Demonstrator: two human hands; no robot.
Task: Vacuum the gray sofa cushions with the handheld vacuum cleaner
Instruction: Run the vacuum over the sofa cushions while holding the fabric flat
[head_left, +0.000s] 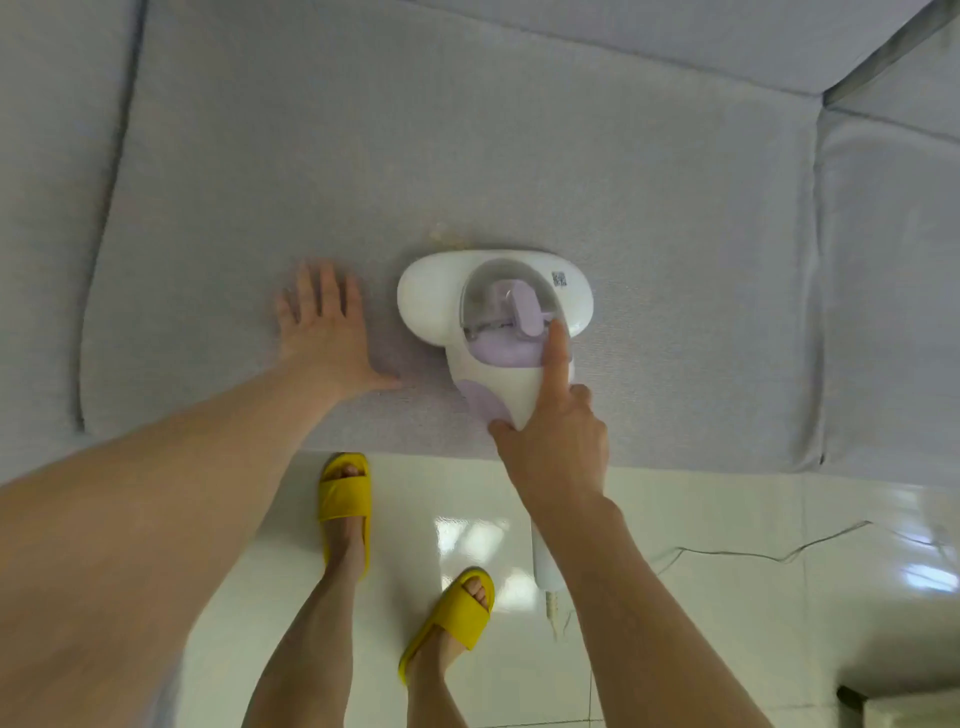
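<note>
The left hand lies flat on the gray seat cushion, fingers spread and straight, palm down, just beside the vacuum's head. The right hand grips the handle of the handheld vacuum cleaner, thumb wrapped under the narrow end and forefinger stretched straight along the top toward the clear dust cup. The vacuum is white with lilac parts; its broad head rests on the cushion near the front edge, right of the left hand. A white cord trails from the handle's end across the glossy white floor. Below the hands, two feet in yellow slippers stand on that floor, close against the sofa front. Further gray cushions adjoin on the left and right.
</note>
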